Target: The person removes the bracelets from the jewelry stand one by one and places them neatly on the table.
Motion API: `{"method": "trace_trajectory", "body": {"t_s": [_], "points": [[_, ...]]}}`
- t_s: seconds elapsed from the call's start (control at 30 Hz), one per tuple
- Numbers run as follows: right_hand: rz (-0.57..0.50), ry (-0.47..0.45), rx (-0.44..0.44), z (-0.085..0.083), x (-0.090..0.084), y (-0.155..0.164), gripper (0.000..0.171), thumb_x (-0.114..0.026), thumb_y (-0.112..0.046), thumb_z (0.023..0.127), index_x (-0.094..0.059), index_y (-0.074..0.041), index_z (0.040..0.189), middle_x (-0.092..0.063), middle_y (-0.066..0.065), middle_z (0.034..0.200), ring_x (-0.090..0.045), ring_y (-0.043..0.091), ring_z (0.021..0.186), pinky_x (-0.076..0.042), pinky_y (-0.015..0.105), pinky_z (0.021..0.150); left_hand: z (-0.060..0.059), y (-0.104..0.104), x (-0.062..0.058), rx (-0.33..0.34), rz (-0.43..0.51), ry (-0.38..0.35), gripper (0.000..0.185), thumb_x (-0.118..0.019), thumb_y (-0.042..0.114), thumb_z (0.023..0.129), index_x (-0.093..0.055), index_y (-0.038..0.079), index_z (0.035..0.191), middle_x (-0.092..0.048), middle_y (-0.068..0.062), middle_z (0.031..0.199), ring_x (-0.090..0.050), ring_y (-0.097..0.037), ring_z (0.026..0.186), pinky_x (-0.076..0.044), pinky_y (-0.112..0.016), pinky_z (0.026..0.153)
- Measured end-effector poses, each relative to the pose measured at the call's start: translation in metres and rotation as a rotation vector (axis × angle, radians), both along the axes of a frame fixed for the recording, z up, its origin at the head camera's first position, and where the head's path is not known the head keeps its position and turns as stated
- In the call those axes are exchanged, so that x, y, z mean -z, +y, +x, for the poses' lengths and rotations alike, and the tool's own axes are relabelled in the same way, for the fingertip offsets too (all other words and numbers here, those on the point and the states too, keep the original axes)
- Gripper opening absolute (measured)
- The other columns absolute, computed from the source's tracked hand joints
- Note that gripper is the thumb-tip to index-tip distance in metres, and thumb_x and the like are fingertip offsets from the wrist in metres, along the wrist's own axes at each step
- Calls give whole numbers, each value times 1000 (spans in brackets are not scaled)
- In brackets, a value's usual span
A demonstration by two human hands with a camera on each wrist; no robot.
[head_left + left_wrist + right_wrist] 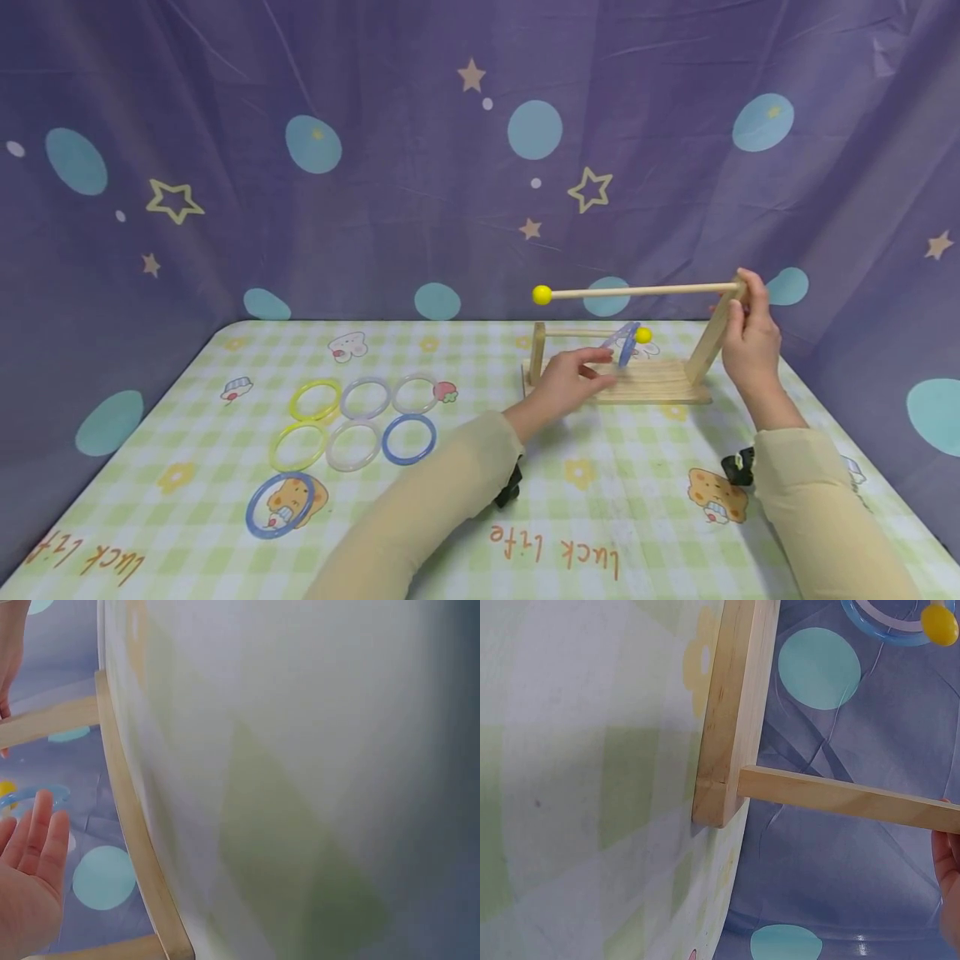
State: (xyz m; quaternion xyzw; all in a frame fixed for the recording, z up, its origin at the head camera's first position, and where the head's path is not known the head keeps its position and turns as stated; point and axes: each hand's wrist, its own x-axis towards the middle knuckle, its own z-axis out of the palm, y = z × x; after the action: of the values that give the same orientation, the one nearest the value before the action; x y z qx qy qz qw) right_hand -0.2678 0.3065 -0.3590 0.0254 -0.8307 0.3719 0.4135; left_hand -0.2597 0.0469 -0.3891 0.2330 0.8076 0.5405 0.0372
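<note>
Left hand (567, 381) fingers relaxed, apart, just beside blue ring (627, 344) on lower peg. Right hand (748, 337) fingers clamped on wooden stand (651, 382) upright, far right of bench (600, 500).

Checked green-and-white tablecloth (600, 517) with cartoon bears, flowers and orange "luck life" lettering covers the table; purple backdrop cloth (420, 183) printed with teal dots and pale stars hangs behind and along both sides. Seven loose rings lie flat on the cloth at left, well apart from the wooden stand: back row yellow ring (316, 399), clear ring (365, 397), second clear ring (415, 393), the three touching or nearly so; middle row second yellow ring (298, 446), third clear ring (353, 444), blue ring (408, 438); large blue ring (281, 505) nearest the camera, lying over a bear print.
</note>
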Motion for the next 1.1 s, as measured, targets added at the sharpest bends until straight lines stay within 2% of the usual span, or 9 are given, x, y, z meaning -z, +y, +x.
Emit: {"method": "trace_trajectory", "body": {"t_s": [0.23,0.5,0.77,1.1], "points": [[6,-2,-2,0,0,0,39,-38,-19,106,-39,-24,144,-66,19,114,-41,-27,83,-34,14,70,0,14,2,-17,7,2,43,-73,16,90,-62,11,131,-69,0,116,-62,-3,78,-51,-17,64],[-6,-8,6,0,0,0,39,-38,-18,106,-40,-24,144,-66,19,112,-42,-27,83,-35,15,70,-1,32,4,-86,-4,44,37,-72,16,90,-65,11,126,-70,-1,110,-60,-2,73,-49,-15,64],[4,-4,10,0,-2,-1,39,-38,-18,106,-40,-24,144,-66,19,111,-45,-21,84,-35,16,69,-1,44,4,-122,119,52,23,-68,6,91,-66,3,114,-69,-3,90,-63,-6,64,-50,-16,57],[-3,2,-1,0,-2,-1,38,-39,-17,105,-40,-20,143,-66,19,113,-40,-27,83,-34,17,70,0,48,2,-116,171,39,23,-67,4,91,-65,-2,114,-68,-4,86,-62,-4,62,-50,-16,57]]}}
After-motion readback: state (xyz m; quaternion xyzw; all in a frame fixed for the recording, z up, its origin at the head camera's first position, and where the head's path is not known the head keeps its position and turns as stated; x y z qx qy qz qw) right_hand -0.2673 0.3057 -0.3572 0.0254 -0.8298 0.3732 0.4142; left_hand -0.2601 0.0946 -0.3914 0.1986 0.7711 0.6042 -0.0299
